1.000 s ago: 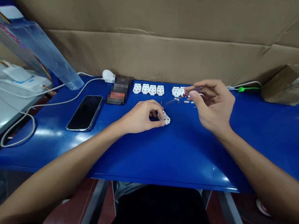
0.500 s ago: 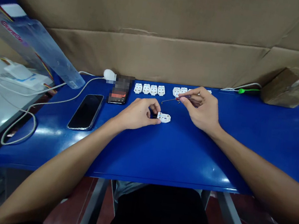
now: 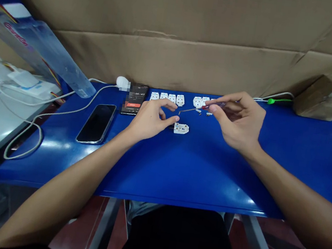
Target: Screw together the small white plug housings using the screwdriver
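Your right hand (image 3: 237, 120) pinches thin red-handled screwdriver (image 3: 215, 105). Your left hand (image 3: 150, 122) open, fingers apart, just beside small white plastic plug part (image 3: 181, 128) on shiny blue table (image 3: 196, 174).

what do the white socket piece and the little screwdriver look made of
The white socket piece looks like matte moulded plastic, evenly chalky. The little screwdriver seems to have a steel shaft, by its grey sheen, and dark red plastic handle.

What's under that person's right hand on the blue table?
The right hand hovers above the blue table, pinching a slim screwdriver. Small white parts lie just below the screwdriver; the tabletop directly beneath the hand is hidden from view.
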Action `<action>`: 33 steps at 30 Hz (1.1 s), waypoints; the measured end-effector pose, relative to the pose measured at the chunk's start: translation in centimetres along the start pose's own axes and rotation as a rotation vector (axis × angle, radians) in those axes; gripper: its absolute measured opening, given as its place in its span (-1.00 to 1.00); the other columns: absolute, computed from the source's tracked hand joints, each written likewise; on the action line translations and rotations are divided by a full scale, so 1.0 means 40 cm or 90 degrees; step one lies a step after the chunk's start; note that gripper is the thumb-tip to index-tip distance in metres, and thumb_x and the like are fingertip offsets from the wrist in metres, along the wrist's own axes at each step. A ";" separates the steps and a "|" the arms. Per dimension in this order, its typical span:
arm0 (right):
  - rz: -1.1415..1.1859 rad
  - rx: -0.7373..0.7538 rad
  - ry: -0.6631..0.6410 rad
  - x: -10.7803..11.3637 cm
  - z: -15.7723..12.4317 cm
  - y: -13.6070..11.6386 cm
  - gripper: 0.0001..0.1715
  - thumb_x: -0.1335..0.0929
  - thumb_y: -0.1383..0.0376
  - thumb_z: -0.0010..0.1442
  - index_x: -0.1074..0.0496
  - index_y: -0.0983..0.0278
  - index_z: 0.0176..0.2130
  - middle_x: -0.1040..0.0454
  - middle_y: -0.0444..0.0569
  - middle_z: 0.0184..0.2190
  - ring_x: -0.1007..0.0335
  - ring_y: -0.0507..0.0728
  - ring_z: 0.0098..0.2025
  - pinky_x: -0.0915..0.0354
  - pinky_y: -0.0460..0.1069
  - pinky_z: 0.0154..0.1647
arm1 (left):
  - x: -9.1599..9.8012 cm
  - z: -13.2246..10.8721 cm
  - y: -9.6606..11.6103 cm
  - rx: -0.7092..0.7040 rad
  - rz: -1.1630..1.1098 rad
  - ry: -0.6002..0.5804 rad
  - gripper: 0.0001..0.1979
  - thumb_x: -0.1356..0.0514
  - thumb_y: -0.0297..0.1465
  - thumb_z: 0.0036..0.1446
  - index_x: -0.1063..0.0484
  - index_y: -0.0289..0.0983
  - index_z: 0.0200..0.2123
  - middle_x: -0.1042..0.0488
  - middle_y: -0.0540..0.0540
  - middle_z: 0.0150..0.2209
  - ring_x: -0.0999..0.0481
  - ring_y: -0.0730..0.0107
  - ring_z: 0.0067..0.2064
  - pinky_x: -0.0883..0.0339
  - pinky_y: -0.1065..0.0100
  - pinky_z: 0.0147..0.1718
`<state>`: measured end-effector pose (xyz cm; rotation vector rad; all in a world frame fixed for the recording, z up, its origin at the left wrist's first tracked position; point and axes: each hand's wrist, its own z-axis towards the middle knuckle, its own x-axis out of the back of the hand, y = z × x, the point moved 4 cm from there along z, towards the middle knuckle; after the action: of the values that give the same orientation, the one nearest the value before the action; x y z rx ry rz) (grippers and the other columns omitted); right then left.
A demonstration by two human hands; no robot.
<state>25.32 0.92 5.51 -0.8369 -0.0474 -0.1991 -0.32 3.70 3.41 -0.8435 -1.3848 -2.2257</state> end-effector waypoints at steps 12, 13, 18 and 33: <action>0.002 0.017 -0.027 -0.003 -0.008 -0.015 -0.77 -0.64 0.16 0.36 -0.65 0.13 -0.07 -0.84 -0.04 -0.14 -0.85 0.22 -0.13 -0.79 0.13 -0.03 | -0.010 -0.003 0.014 -0.055 -0.036 -0.023 -0.84 -0.38 -0.28 0.43 -0.79 -0.17 -0.15 -0.81 -0.04 -0.21 -0.71 0.27 -0.27 -0.59 0.20 -0.13; 0.000 0.023 -0.028 -0.002 -0.007 -0.015 -0.78 -0.64 0.17 0.36 -0.65 0.14 -0.07 -0.84 -0.04 -0.15 -0.85 0.21 -0.14 -0.79 0.12 -0.04 | -0.011 -0.004 0.015 -0.060 -0.029 -0.026 -0.84 -0.37 -0.29 0.44 -0.79 -0.17 -0.15 -0.81 -0.04 -0.22 -0.70 0.28 -0.28 -0.58 0.21 -0.14; -0.030 0.040 -0.037 -0.003 -0.007 -0.006 -0.79 -0.61 0.18 0.40 -0.65 0.16 -0.02 -0.84 -0.05 -0.14 -0.85 0.18 -0.14 -0.79 0.10 -0.01 | -0.018 -0.007 0.017 -0.083 -0.006 -0.046 -0.82 -0.32 -0.34 0.49 -0.77 -0.20 -0.11 -0.81 -0.06 -0.17 -0.70 0.32 -0.29 -0.50 0.25 -0.23; 0.026 0.113 -0.175 -0.029 -0.038 0.005 -0.40 -0.46 0.30 0.57 -0.48 -0.10 0.47 -0.75 -0.14 0.17 -0.83 0.17 0.08 -0.78 0.13 0.21 | -0.020 -0.024 0.059 -0.130 -0.031 -0.064 -0.90 -0.39 -0.43 0.40 -0.76 -0.19 -0.15 -0.81 -0.09 -0.04 -0.76 0.19 0.00 -0.61 0.19 -0.02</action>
<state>24.16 0.10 4.21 -0.6834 -0.3024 -0.0397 1.41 1.82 4.13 -1.0128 -1.2489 -2.4231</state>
